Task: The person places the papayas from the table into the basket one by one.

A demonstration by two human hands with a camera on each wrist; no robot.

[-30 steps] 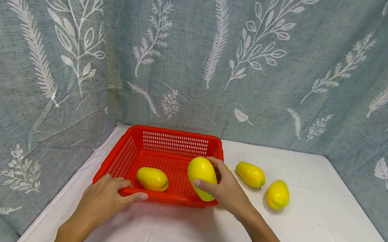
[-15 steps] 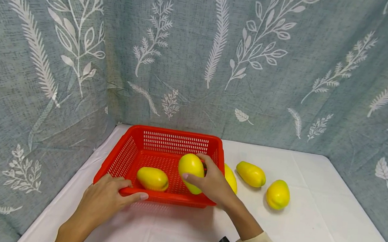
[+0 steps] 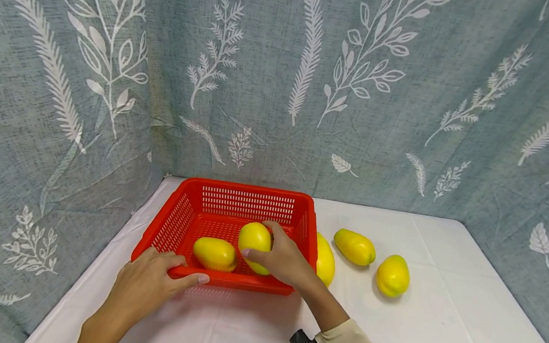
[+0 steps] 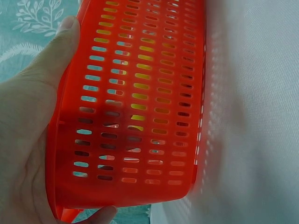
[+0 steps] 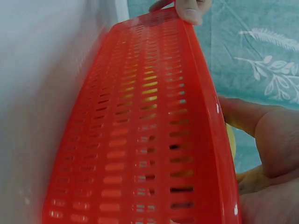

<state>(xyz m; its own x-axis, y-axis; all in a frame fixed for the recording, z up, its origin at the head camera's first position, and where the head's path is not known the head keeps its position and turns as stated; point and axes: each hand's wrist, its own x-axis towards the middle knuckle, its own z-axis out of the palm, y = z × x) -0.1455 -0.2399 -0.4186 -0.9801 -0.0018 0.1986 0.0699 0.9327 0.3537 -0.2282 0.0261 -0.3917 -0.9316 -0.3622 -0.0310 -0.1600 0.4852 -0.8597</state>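
A red slotted plastic basket [image 3: 250,187] stands on the white cloth in the head view. My left hand [image 3: 141,288] grips its front left corner, thumb along the front rim. In the left wrist view the thumb [image 4: 58,44] lies at the rim, with yellow showing through the slots. Inside the basket, my right hand [image 3: 284,257] holds a yellow papaya [image 3: 254,237] between thumb and fingers, low over the floor. Just left of it, another yellow papaya [image 3: 215,254] lies on the basket floor. In the right wrist view, the basket wall [image 5: 201,126] largely hides the held papaya.
Right of the basket, one papaya [image 3: 325,263] lies close against its side, partly hidden. Further right are a second papaya [image 3: 355,246] and a third papaya [image 3: 393,276] on the white tablecloth [image 3: 455,308]. A patterned grey-green curtain [image 3: 270,87] rises behind the table.
My right hand has carried its papaya left and down from the basket's right rim to beside the other papaya. The papaya outside the right wall has come into view. My left hand stays put.
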